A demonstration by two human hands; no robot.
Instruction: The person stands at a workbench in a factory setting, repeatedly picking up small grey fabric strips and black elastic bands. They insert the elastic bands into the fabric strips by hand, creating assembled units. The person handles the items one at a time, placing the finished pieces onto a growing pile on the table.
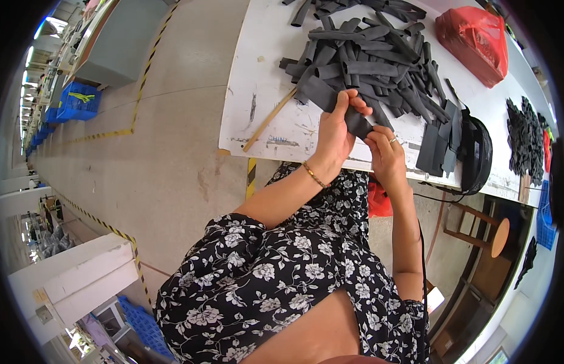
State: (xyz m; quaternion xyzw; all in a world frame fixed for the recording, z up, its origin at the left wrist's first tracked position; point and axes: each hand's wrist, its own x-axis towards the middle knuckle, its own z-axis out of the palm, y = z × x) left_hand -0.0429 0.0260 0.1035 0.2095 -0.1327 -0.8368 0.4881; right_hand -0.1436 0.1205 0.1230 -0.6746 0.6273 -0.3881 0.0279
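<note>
R hand (386,151): thumb + forefinger pinch the near right end of the dark strip (317,94); other fingers curled in, can't tell how tight. Use pads, not nails, so you don't mark it.
L hand (338,124): just beyond R hand, to its left. Thumb lies across the strip, fingers curled round w/ tips past its far edge. Light grip's prob. best, so it doesn't crease.
Dark strip: in both your hands, over the table's near side, free end pointing far left. Looks flat; can't tell if 1 layer or 2. A gentle pull btwn hands should hold it straight; check both edges for twist.
Table (235,124): white, scuffed top. Forearms clear of the near edge = steadier wrists.
Flat dark pieces (438,145): right of R hand, next to a black mesh bag (481,155). Mind your R elbow there.
Wooden stick (268,121): left of L hand, slanted, far end by the strip's free end. Could snag, so lift clear.
Pile of dark tubes (373,70): just beyond your hands, loose & overlapping. Can't tell if the strip touches it; a bit of height avoids dragging.
Red bag (473,42): far right, well apart; no need to reach that way.
</note>
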